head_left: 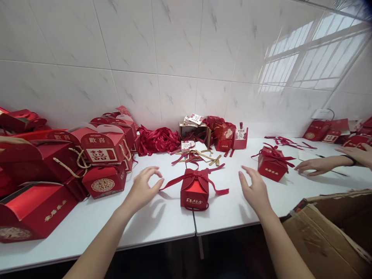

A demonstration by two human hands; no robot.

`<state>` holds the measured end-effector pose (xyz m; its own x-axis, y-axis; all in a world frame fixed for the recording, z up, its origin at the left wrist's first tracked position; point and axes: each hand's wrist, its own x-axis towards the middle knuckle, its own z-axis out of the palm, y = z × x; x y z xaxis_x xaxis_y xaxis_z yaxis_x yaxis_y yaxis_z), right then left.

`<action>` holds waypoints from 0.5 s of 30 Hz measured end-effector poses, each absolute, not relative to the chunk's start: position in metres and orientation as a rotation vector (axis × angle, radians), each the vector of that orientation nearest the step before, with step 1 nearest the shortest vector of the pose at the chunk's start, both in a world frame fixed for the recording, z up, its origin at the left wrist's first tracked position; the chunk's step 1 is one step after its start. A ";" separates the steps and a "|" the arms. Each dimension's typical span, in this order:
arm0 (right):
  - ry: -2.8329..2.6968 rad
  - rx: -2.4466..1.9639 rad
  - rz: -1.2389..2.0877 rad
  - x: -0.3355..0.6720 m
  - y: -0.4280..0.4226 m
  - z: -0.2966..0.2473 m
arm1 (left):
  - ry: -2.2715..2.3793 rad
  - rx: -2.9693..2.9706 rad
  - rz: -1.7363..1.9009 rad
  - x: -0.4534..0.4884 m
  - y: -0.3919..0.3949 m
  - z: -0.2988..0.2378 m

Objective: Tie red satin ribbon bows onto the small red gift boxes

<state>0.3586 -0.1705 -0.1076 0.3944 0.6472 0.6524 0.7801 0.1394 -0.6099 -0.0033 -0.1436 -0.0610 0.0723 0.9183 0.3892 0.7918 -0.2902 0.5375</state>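
A small red gift box (pixel 194 195) with gold lettering stands upright at the seam between two white tables. A dark red ribbon (pixel 177 179) is tied over its top, its loose ends spread to both sides. Left of the box, my left hand (pixel 147 188) hovers with thumb and fingers apart; its thumb is close to the ribbon's left end, and I cannot tell if they touch. My right hand (pixel 254 190) is held open to the right of the box, apart from it, with nothing in it.
Several red boxes (pixel 100 149) crowd the left side. Behind are a ribbon pile (pixel 158 140), an open small carton (pixel 207 135) with tags, and more boxes. Another ribbon-tied box (pixel 271 164) stands right, near another person's hand (pixel 315 164). A big cardboard box (pixel 322 232) fills the front right.
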 end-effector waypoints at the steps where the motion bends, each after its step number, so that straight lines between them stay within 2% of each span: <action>1: -1.372 -1.510 -0.077 0.348 -0.169 -0.103 | 1.601 2.169 1.071 0.006 -0.140 -0.060; 7: -1.572 -1.292 0.421 0.290 -0.157 -0.094 | 1.083 1.995 1.085 0.053 -0.113 -0.071; 15: -1.415 -1.205 0.823 0.265 -0.149 -0.103 | 1.030 1.946 0.955 0.067 -0.108 -0.083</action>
